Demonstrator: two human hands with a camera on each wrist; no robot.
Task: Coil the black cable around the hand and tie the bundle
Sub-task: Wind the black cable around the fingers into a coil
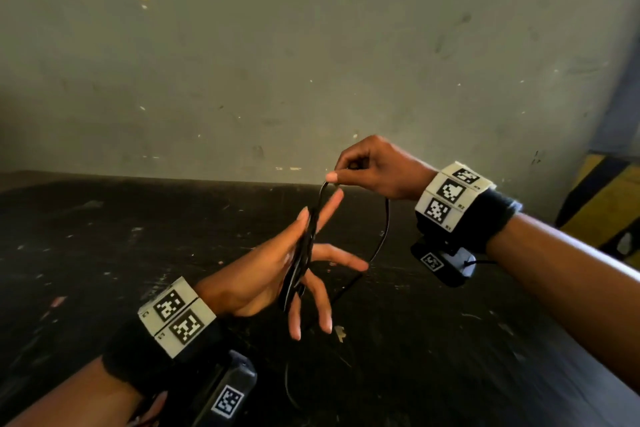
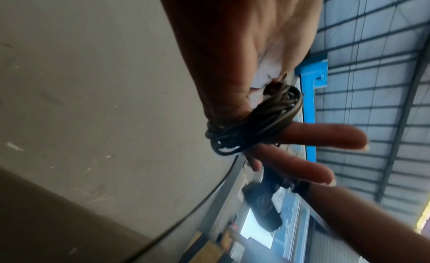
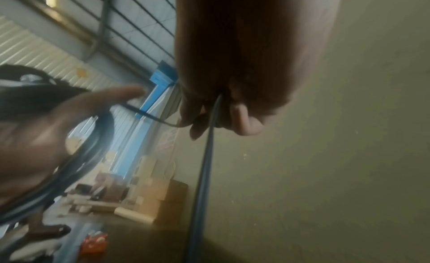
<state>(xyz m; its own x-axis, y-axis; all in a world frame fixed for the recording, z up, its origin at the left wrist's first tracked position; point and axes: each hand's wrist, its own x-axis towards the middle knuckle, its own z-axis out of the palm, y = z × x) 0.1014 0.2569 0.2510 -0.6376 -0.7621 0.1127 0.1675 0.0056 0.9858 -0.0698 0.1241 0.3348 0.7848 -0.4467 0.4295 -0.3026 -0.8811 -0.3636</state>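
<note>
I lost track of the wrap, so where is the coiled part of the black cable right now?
In the head view, the coil is wound around the open left hand, centre frame, just below the right hand pinching the free strand.

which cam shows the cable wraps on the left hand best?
Left wrist: the wraps sit sharp and close around the left hand. Head view shows the wraps edge-on, as one dark band. Right wrist shows them blurred at frame left.

Cannot trace the black cable (image 1: 380, 236) past 6 o'clock: lost against the dark table (image 1: 104, 236). Left hand (image 3: 35, 138) badly blurred at 9 o'clock in right wrist view. Right hand (image 2: 256, 165) mostly hidden behind left fingers (image 2: 325, 136). Forearms cropped at frame edges.
</note>
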